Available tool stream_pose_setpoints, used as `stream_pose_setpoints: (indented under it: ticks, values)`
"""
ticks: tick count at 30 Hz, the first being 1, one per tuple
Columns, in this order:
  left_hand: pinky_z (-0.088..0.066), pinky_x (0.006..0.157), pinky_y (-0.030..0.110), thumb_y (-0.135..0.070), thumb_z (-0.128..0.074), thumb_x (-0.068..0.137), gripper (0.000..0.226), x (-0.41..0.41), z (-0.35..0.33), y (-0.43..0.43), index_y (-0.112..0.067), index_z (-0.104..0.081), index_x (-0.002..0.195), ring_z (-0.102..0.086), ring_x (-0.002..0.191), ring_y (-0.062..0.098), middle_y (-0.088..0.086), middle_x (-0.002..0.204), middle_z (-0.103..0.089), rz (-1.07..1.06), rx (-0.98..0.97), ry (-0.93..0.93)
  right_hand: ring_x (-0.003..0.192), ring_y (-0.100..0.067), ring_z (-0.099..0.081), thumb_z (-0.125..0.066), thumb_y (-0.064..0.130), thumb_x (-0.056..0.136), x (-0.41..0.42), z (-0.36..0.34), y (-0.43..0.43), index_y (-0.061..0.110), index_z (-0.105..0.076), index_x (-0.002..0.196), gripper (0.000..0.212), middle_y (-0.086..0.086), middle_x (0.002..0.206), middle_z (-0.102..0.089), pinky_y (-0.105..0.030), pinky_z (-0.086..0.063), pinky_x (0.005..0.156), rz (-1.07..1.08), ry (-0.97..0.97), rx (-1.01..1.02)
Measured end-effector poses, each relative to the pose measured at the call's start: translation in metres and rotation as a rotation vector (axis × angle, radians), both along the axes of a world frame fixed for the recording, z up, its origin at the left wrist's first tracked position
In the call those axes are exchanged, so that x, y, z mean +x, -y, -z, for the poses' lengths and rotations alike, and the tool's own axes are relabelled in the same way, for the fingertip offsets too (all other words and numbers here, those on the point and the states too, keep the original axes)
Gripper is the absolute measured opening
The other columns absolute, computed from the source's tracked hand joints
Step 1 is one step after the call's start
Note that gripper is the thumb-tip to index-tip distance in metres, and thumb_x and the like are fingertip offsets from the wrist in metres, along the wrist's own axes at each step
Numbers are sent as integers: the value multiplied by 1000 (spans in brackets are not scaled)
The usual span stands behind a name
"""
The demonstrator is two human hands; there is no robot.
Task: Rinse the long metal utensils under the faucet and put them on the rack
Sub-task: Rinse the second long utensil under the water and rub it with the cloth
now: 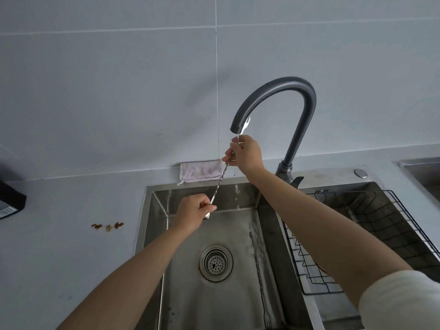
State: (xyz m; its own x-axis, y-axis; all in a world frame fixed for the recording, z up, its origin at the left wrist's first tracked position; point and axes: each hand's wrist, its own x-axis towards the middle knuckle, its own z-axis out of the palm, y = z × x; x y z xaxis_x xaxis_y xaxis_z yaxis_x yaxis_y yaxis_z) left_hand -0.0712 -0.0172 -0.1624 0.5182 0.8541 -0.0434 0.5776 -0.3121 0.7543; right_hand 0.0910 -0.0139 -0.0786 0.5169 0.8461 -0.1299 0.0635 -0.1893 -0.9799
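A long twisted metal utensil [220, 183] slants across the sink, its forked tip up beside the spout of the dark gooseneck faucet [281, 91]. My right hand [245, 154] grips its upper part just under the spout. My left hand [194, 210] pinches its lower, spoon end over the basin. Water drips from the spout past the utensil. A second long twisted utensil [259, 275] lies on the sink floor [190, 294] along the right wall, fork end nearest me. The black wire rack [316, 277] sits in the right basin under my right forearm.
A folded pale cloth [202, 171] leans on the tiled wall behind the sink. The round drain strainer [216, 262] lies in the basin floor. Brown stains [108, 226] mark the counter at left, near a dark box [10, 201]. Another basin edge [421, 167] shows at far right.
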Motion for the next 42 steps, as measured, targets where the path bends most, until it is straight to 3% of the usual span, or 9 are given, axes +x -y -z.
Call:
stream_pose_setpoints:
  ticks: [5,10,12,14,17,23,30,35,42]
  values:
    - [-33,52,16,-12,-67,81,34,4,-8,-4,-22,-48,55,-42,48,3,-8,51,-46,5,3,15,37,-9,-59,-37,23,100,-3,-5,1,5,-50,71,36,-11,60,-57,-25,-54,48,-39,-117,-16]
    - [-34,51,12,-11,-68,80,17,11,-18,-11,3,-66,72,-43,42,1,-6,51,-46,-12,5,52,44,-5,-63,-41,6,97,-1,-6,3,3,-52,82,19,-10,67,-58,-21,-56,54,-98,-176,94]
    - [-39,56,19,-10,-68,80,18,13,-20,-16,7,-66,75,-43,44,1,-5,50,-47,-20,9,67,45,-6,-64,-43,7,97,2,-7,6,6,-52,77,22,-9,68,-59,-22,-56,55,-86,-209,96]
    - [-45,62,28,-9,-68,80,16,17,-24,-19,7,-67,76,-48,51,10,-4,53,-51,-13,1,90,42,-7,-63,-40,17,99,2,-7,9,7,-52,74,30,-9,67,-61,-22,-56,52,-74,-201,61]
    - [-41,58,23,-10,-68,80,16,23,-29,-22,6,-68,80,-47,52,12,-5,55,-53,3,18,103,41,-7,-62,-35,24,101,1,-7,10,7,-51,72,37,-10,64,-61,-20,-55,48,-58,-200,44]
    - [-43,62,25,-11,-66,82,16,33,-35,-29,4,-70,83,-48,52,8,1,60,-56,-1,43,93,48,-4,-65,-48,3,94,6,-10,10,6,-56,83,14,-9,71,-61,-20,-57,57,-96,-218,129]
    - [-35,55,17,-10,-66,82,16,46,-43,-28,6,-69,83,-45,51,7,8,67,-58,-18,17,127,46,-11,-63,-39,21,100,5,-11,10,7,-52,72,34,-9,65,-61,-22,-56,51,-54,-183,16]
    - [-37,57,23,-10,-66,82,17,52,-51,-34,7,-69,82,-45,53,12,9,64,-58,-46,4,151,54,-6,-65,-45,1,95,9,-6,10,4,-53,90,10,-7,72,-62,-19,-57,61,-115,-178,87]
    - [-42,60,19,-11,-65,83,17,60,-65,-41,5,-71,83,-49,49,8,7,65,-61,-56,67,212,47,-3,-64,-51,3,93,9,-8,10,6,-57,73,21,-10,70,-61,-15,-56,55,-78,-262,91]
